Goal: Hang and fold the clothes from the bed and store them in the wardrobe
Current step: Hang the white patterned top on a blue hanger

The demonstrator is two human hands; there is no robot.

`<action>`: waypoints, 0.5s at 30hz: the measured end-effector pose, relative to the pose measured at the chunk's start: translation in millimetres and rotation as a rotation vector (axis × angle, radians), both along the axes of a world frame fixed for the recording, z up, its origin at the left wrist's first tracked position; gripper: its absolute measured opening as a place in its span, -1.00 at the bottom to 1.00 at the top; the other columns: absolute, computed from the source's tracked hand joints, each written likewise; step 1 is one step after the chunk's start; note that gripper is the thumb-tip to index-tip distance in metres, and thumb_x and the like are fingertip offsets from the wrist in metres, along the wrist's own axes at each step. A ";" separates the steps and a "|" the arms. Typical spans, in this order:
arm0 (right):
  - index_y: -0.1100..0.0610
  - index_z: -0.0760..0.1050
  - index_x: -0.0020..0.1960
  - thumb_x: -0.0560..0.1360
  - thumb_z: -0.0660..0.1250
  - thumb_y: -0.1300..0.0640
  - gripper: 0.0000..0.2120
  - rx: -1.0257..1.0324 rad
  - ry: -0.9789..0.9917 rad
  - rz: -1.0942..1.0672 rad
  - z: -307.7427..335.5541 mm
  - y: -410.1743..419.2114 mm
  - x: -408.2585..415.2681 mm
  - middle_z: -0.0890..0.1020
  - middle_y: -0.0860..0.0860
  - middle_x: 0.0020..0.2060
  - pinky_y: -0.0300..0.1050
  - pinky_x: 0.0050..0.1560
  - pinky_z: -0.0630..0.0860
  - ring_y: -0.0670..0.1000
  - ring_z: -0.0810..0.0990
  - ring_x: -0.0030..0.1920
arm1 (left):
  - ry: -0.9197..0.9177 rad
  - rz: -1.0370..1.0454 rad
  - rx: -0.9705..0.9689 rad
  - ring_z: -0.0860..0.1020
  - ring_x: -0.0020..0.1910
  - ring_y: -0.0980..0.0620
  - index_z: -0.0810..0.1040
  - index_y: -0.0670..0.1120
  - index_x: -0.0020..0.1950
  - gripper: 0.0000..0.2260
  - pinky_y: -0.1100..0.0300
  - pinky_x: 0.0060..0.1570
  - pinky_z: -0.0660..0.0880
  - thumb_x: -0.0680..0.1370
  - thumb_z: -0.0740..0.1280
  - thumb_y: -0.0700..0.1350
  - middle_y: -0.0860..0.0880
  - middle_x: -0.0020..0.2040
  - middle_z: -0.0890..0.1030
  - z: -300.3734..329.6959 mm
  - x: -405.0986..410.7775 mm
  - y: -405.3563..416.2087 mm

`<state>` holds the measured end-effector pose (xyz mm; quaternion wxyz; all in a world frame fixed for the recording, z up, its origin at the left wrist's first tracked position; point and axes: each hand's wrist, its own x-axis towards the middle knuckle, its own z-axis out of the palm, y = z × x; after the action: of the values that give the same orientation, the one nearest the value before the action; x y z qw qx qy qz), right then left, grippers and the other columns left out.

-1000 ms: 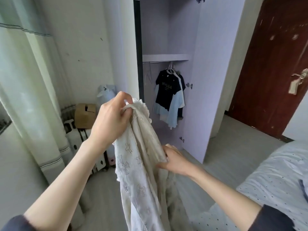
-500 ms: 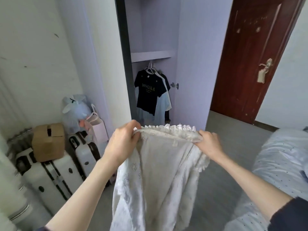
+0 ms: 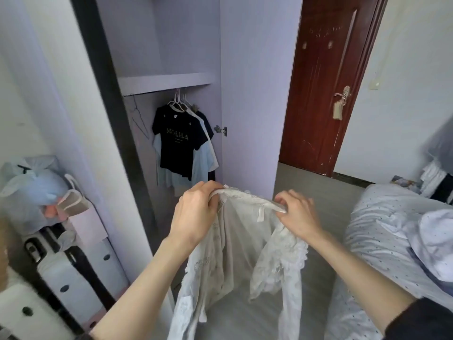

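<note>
A white lace garment (image 3: 240,253) hangs in front of me, held up by its top edge. My left hand (image 3: 196,214) grips the left end of that edge and my right hand (image 3: 297,214) pinches the right end. Straight ahead stands the lilac wardrobe (image 3: 247,94) with its door open. On its rail hang a black T-shirt (image 3: 177,141) and light shirts on white hangers. An empty wire hanger (image 3: 139,119) hangs to their left. The bed (image 3: 382,241), with a dotted light-blue cover, is at the right.
White suitcases (image 3: 68,278) stand at the lower left, with a blue plastic bag (image 3: 29,187) and a pink paper bag (image 3: 83,217) on top. A dark red door (image 3: 326,82) is shut at the back right. Grey floor runs between wardrobe and bed. Clothes (image 3: 438,180) lie at the bed's far end.
My right hand has gone from the garment's middle up to its top edge, and both hands now spread that edge. The view has turned right and come closer to the wardrobe.
</note>
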<state>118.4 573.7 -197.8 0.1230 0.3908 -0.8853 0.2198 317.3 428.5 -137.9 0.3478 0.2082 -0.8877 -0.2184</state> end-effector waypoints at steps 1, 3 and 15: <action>0.07 0.53 0.08 0.44 0.33 0.13 -0.78 -0.038 -0.016 0.026 -4.0 -11.6 -12.4 0.55 -0.03 -0.04 -0.06 0.04 0.27 0.05 0.51 0.08 | 0.011 -0.004 -0.015 0.56 -0.03 -0.10 0.58 0.00 0.14 -0.75 -0.03 -0.05 0.50 0.56 0.22 -0.23 -0.01 0.00 0.59 1.1 -22.1 -5.5; 0.11 0.56 -0.02 0.43 0.35 0.16 -0.86 -0.109 -0.037 0.088 -10.9 -34.2 -29.0 0.52 -0.03 -0.14 -0.07 -0.02 0.26 0.07 0.51 0.01 | 0.003 -0.008 -0.053 0.56 -0.05 -0.09 0.58 0.04 0.14 -0.74 -0.02 -0.08 0.51 0.56 0.22 -0.21 0.02 -0.02 0.58 1.2 -58.0 -14.0; 0.10 0.32 -0.12 0.54 0.21 0.18 -0.92 -0.144 -0.166 0.168 -21.7 -136.8 -189.8 0.45 -0.05 -0.32 -0.10 -0.24 0.28 0.07 0.45 -0.31 | 0.003 -0.035 -0.016 0.56 -0.08 -0.04 0.60 -0.09 0.05 -0.77 0.02 -0.03 0.50 0.52 0.23 -0.31 -0.01 -0.05 0.58 10.6 -246.8 -94.3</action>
<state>-71.4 436.9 -219.5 0.0582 0.4343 -0.8386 0.3236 70.5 334.2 -127.3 0.3469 0.1896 -0.8924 -0.2175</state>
